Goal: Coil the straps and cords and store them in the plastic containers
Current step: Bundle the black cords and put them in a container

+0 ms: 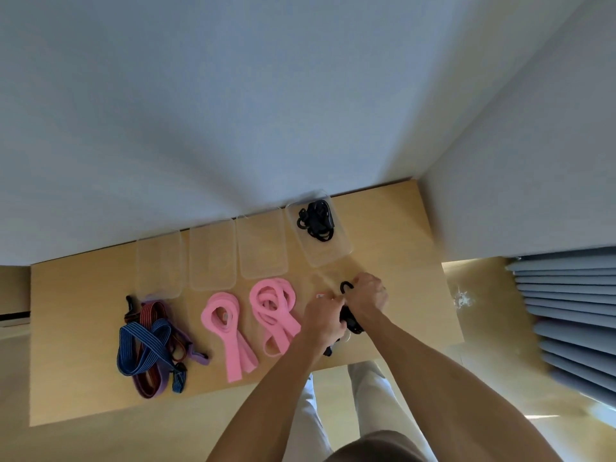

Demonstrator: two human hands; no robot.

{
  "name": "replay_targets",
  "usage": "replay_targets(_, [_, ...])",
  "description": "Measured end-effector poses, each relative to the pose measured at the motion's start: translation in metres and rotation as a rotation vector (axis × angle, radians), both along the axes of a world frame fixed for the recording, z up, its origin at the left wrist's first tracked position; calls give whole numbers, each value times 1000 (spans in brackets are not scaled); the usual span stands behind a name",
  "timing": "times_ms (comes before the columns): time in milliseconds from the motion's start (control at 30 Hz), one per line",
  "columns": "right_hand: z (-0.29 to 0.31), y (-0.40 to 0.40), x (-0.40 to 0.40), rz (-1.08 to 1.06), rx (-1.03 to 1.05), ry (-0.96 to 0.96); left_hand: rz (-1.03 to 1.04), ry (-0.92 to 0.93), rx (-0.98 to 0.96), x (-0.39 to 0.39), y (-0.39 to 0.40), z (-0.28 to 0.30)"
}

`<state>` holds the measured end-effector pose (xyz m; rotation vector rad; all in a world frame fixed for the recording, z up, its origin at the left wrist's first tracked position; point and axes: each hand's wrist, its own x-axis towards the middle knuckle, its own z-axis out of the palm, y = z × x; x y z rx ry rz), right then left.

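Against a pale wall, a light wooden desk (400, 228) is seen from above. Along its far edge, four clear rectangular plastic containers (213, 258) are lined up; a coiled black cord (316, 221) is held in the rightmost one (336, 255). Near the left containers, a tangle of blue, red and purple striped elastic straps (150, 341) is spread out. To its right, two loosely looped pink fabric straps (223, 328) (273, 311) are laid side by side. At the near right of the desk, a black cord with a hook end (348, 315) is gripped by both hands: the left hand (321, 320) is curled round its lower part, the right hand (366, 296) round its upper part.
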<state>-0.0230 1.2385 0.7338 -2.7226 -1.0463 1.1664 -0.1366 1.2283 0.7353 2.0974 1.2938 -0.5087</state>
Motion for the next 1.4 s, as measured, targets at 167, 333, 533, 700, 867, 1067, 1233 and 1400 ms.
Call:
replay_targets(167, [21, 1, 3, -88, -45, 155, 183, -95, -52, 0, 9, 20])
replay_targets(333, [80, 21, 0, 19, -28, 277, 467, -359, -202, -6, 13, 64])
replay_targets(533, [192, 43, -26, 78, 203, 390, 876, -836, -168, -32, 28, 143])
replay_targets(700, [270, 50, -55, 117, 443, 287, 732, -1057, -110, -60, 33, 205])
replay_targets(867, [324, 42, -78, 47, 680, 350, 743, -1157, -64, -80, 31, 251])
replay_targets(1067, [323, -16, -112, -234, 959, 751, 780, -1329, -93, -103, 31, 309])
replay_targets(1233, [312, -32, -128, 90, 725, 1041, 771, -1336, 80, -129, 38, 340])
replay_targets(1400, [298, -33, -138, 164, 688, 893, 721, -1434, 316, -146, 48, 371])
